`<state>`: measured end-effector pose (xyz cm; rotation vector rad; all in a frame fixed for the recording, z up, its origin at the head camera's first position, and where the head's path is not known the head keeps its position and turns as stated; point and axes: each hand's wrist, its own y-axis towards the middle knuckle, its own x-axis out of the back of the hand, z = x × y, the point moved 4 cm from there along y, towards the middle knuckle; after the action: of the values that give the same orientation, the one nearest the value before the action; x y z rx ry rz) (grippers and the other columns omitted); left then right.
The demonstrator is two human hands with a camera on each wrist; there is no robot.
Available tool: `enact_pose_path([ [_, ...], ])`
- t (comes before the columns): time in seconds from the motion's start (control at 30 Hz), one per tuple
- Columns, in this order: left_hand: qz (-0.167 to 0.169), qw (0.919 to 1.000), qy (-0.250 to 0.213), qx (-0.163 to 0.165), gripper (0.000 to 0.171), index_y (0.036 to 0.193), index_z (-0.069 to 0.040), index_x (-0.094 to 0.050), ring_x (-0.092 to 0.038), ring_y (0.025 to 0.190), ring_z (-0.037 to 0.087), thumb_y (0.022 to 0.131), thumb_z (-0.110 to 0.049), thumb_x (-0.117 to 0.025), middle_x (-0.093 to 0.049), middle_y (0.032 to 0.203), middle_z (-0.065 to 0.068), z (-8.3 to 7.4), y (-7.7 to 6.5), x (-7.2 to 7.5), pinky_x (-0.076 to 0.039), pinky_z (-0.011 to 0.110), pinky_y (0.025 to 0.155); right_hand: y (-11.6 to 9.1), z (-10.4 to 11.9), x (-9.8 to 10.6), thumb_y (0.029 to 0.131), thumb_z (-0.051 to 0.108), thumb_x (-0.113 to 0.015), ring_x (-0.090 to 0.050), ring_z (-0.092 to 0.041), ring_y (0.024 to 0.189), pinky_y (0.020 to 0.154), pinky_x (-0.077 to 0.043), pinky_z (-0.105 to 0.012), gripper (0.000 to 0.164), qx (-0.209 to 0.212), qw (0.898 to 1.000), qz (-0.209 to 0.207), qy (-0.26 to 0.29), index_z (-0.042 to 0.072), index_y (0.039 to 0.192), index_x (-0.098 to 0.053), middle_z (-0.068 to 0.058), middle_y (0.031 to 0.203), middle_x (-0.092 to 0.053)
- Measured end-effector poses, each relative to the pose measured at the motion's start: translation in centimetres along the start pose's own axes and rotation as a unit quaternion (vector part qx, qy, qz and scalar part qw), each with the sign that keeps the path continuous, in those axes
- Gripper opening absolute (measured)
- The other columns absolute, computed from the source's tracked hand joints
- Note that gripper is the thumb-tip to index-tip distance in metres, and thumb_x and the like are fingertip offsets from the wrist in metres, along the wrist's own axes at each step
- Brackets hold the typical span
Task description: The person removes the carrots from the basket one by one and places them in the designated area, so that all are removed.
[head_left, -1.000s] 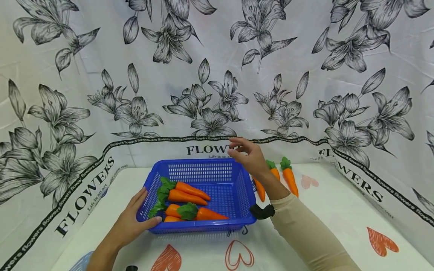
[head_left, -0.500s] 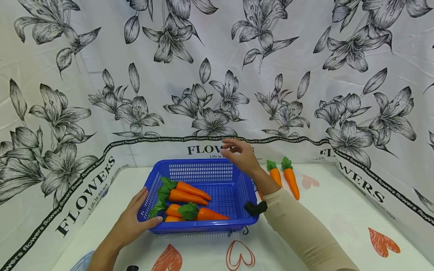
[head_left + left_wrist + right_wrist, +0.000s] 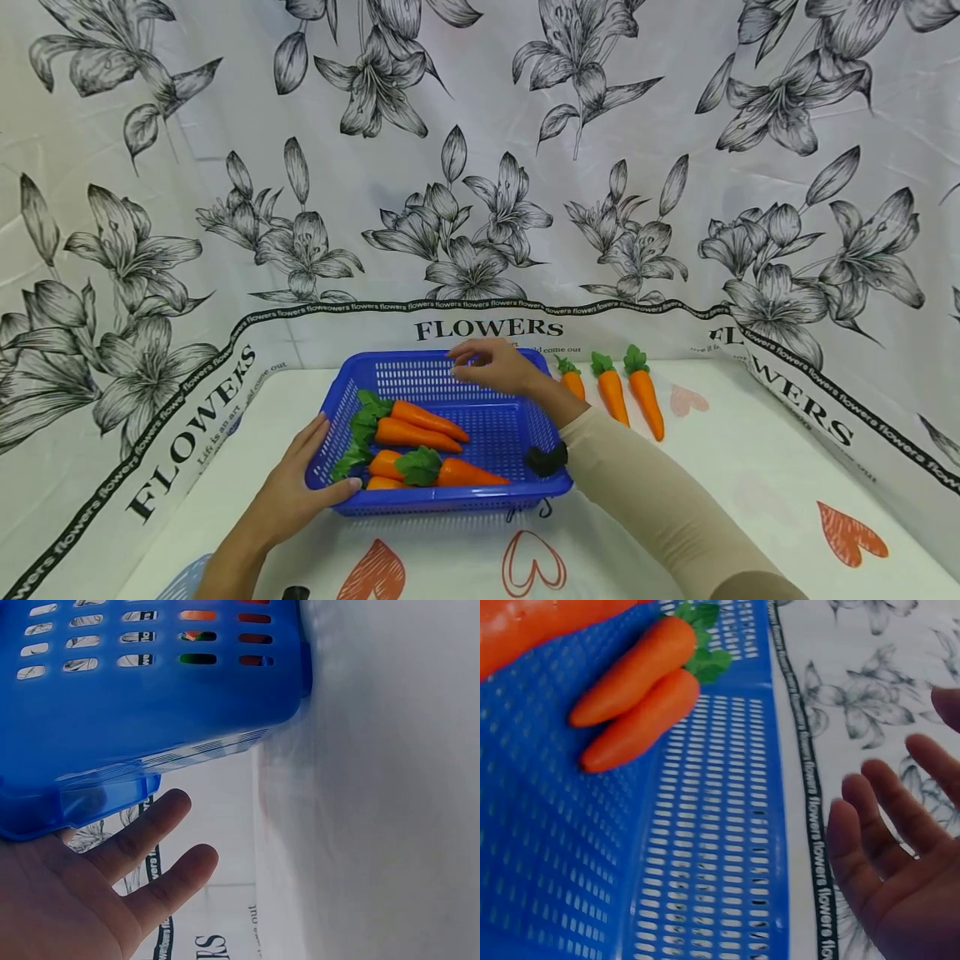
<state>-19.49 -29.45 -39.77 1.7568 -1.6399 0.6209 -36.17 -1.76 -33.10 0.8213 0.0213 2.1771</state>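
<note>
A blue plastic basket (image 3: 450, 495) stands on the table with several orange carrots (image 3: 417, 435) lying toward its left side, green leaves mostly to the left. My left hand (image 3: 288, 492) rests at the basket's front left corner, thumb over the rim and fingers along the outer left wall. In the left wrist view, two fingers (image 3: 176, 883) stretch out straight, free of the basket. Above the basket's back right part hovers my right hand (image 3: 491, 365), empty, fingers loosely bent. The right wrist view shows that hand's bare palm (image 3: 922, 900) and two of the carrots (image 3: 634, 690).
Three more carrots (image 3: 645, 402) lie on the white table (image 3: 720, 475) right of the basket, the leftmost partly hidden by my right forearm. A flower-printed cloth (image 3: 465, 208) hangs behind the table. The black wrist strap piece (image 3: 546, 460) overlaps the basket's right end.
My right hand has moved left and down, from above the basket's back right corner to over its inside. The left hand, the basket and the carrots have stayed put.
</note>
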Motion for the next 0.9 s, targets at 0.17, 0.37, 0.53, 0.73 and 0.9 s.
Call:
enact_pose_path([
  [0.17,0.001,1.0,0.0,0.001,0.101,0.154,-0.003,-0.018,-0.017,0.137,0.05,0.081,-0.046,-0.073,-0.009,0.159,0.015,-0.1,0.0,0.0,-0.02,0.073,0.098,0.1,-0.8,-1.3,0.093,0.025,-0.066,-0.064,-0.02,0.085,0.072,-0.056,-0.042,0.033,-0.036,0.998,0.057,-0.001,0.009,0.122,-0.067,-0.001,0.11,-0.067],
  [0.37,0.002,0.9999,0.005,0.009,0.102,0.154,-0.003,-0.017,-0.017,0.137,0.051,0.08,-0.047,-0.073,-0.008,0.159,0.016,-0.1,0.0,0.0,-0.02,0.073,0.098,0.0,-2.1,-2.6,0.092,0.028,-0.067,-0.061,-0.035,0.102,0.074,-0.055,-0.051,0.031,-0.086,0.989,0.116,0.017,0.012,0.118,-0.069,0.0,0.108,-0.067],
  [0.53,0.004,0.9999,0.007,0.013,0.103,0.154,-0.003,-0.017,-0.016,0.137,0.051,0.08,-0.047,-0.073,-0.008,0.159,0.017,-0.1,-0.1,0.1,-0.02,0.073,0.098,-0.3,-3.3,-3.5,0.089,0.031,-0.07,-0.059,-0.039,0.103,0.076,-0.055,-0.051,0.03,-0.129,0.978,0.159,0.034,0.017,0.116,-0.07,0.001,0.108,-0.066],
  [0.73,0.005,0.9999,0.005,0.01,0.103,0.154,-0.002,-0.017,-0.016,0.137,0.051,0.08,-0.047,-0.073,-0.008,0.159,0.017,-0.2,0.0,0.1,-0.02,0.072,0.098,-0.7,-4.1,-4.2,0.089,0.033,-0.07,-0.059,-0.038,0.102,0.073,-0.056,-0.046,0.039,-0.163,0.963,0.212,0.041,0.012,0.121,-0.067,-0.001,0.105,-0.066],
  [0.9,0.006,0.9999,0.004,0.013,0.103,0.154,-0.003,-0.017,-0.016,0.137,0.051,0.08,-0.047,-0.073,-0.008,0.159,0.016,-0.2,0.1,0.0,-0.02,0.072,0.098,-1.4,-4.5,-4.9,0.088,0.031,-0.071,-0.061,-0.031,0.1,0.076,-0.055,-0.046,0.037,-0.202,0.939,0.278,0.033,0.017,0.121,-0.067,0.0,0.108,-0.065],
])
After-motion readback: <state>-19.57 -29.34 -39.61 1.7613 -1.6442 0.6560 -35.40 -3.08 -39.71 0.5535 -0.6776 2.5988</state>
